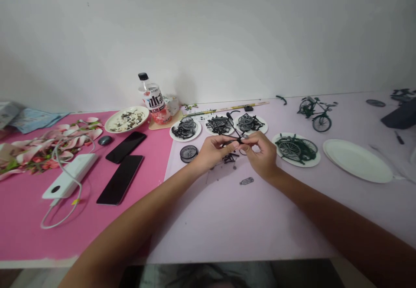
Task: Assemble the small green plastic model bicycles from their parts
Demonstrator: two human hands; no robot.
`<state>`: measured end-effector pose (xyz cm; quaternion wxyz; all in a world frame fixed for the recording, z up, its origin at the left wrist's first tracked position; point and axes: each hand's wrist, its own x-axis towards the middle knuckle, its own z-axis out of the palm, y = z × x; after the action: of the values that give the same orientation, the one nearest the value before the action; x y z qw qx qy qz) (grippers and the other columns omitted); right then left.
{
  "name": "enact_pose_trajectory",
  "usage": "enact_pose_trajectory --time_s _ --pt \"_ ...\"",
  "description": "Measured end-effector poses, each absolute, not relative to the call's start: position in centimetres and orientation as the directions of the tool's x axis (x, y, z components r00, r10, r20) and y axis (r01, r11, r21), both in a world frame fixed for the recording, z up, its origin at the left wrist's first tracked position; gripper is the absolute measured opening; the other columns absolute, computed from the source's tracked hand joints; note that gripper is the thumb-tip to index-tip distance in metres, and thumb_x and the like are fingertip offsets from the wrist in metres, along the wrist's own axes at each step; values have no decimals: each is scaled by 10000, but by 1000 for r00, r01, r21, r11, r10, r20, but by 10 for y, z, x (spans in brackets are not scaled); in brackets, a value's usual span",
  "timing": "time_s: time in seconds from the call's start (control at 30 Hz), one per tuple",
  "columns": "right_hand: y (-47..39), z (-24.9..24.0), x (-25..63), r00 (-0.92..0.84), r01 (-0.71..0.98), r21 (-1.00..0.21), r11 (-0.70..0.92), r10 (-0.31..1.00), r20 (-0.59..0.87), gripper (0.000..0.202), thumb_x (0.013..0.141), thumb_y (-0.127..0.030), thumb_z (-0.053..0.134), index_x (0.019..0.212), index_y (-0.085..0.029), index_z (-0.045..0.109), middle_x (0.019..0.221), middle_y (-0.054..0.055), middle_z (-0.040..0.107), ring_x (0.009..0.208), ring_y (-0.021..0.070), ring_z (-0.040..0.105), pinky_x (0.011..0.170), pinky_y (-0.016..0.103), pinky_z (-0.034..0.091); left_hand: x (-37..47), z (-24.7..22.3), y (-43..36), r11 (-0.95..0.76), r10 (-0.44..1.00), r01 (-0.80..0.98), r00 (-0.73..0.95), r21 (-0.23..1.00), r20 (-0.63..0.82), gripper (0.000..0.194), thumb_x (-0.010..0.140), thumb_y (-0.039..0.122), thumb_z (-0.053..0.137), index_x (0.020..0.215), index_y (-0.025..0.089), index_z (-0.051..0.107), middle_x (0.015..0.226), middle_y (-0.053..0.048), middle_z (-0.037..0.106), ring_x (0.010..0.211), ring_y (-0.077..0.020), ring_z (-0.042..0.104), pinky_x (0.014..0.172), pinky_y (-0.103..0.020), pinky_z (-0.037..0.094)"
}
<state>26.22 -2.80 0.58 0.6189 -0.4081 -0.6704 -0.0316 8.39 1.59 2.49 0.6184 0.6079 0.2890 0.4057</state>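
Both my hands meet over the pale part of the table, fingers pinched on a small black model bicycle frame [239,140]. My left hand [209,151] grips its left side, and my right hand [262,154] closes on it from the right. A thin stem with a dark tip, likely the saddle, rises above the fingers. Fingertips hide much of the part. Just below lie small black pieces [229,158] and a grey slotted rack-like piece [246,181]. Left of my left hand is a stack of black spoked wheels [189,153].
Behind the hands, white plates [175,137] carry black bicycle parts. To the right are a plate of green-black parts [294,149], an assembled model bicycle [316,111] and white plates [357,160]. Leftward stand a bottle [155,101], a bowl [115,127], phones [120,179] and a white power bank [69,176].
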Motion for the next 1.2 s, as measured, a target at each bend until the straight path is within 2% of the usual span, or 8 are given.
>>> enact_pose_trajectory --time_s 0.17,0.33,0.43,0.57,0.63,0.8,0.97,1.2 --pt "-29 12 264 63 603 -400 690 459 886 218 941 -455 756 845 -267 698 745 39 700 679 214 642 590 368 544 84 28 13 -54 822 -137 556 989 122 437 780 573 849 939 168 812 801 -47 737 686 -147 599 680 -284 487" --pt "-28 11 270 23 622 -391 678 484 875 281 894 -525 785 839 -270 681 786 46 704 671 215 623 611 383 561 81 39 14 -34 752 -135 649 990 115 491 797 628 812 932 156 790 795 -50 707 719 -150 599 724 -291 484" --pt "-27 9 271 14 594 -382 708 465 885 227 989 -482 677 914 -268 667 849 56 694 763 222 650 657 378 574 76 50 17 -36 695 -114 711 993 107 489 812 640 788 875 155 770 813 -49 684 756 -147 595 742 -283 474" --pt "-22 5 270 118 550 -447 705 465 878 91 1039 -360 601 1053 -271 596 977 61 638 899 218 653 675 342 578 66 63 21 58 626 -41 780 997 -5 477 802 628 801 837 157 740 843 -43 653 779 -144 596 757 -294 472" --pt "-20 4 271 125 554 -459 695 476 870 124 1023 -345 629 1110 -278 570 1030 62 610 915 213 643 656 326 575 62 68 21 133 592 -18 803 991 -65 473 796 617 813 811 154 714 851 -39 635 811 -153 604 781 -310 477" --pt "-20 9 273 -47 628 -342 700 472 880 183 1047 -330 588 1219 -293 634 1124 96 596 1015 249 631 694 362 584 60 74 19 264 545 50 816 963 -191 445 821 566 808 786 143 672 820 -20 603 834 -157 596 822 -329 472" --pt "-22 15 274 -153 679 -200 706 403 902 174 1066 -310 544 1098 -277 712 996 79 640 977 263 624 862 460 537 62 72 18 329 507 66 829 942 -235 406 812 518 825 796 140 677 795 -22 615 812 -159 601 850 -346 473" --pt "-21 13 273 -114 708 -195 679 382 917 125 1042 -307 594 956 -252 667 891 64 666 901 261 626 822 451 508 60 66 24 278 552 40 811 960 -194 393 845 529 775 875 142 721 770 -39 653 786 -171 617 861 -358 503"
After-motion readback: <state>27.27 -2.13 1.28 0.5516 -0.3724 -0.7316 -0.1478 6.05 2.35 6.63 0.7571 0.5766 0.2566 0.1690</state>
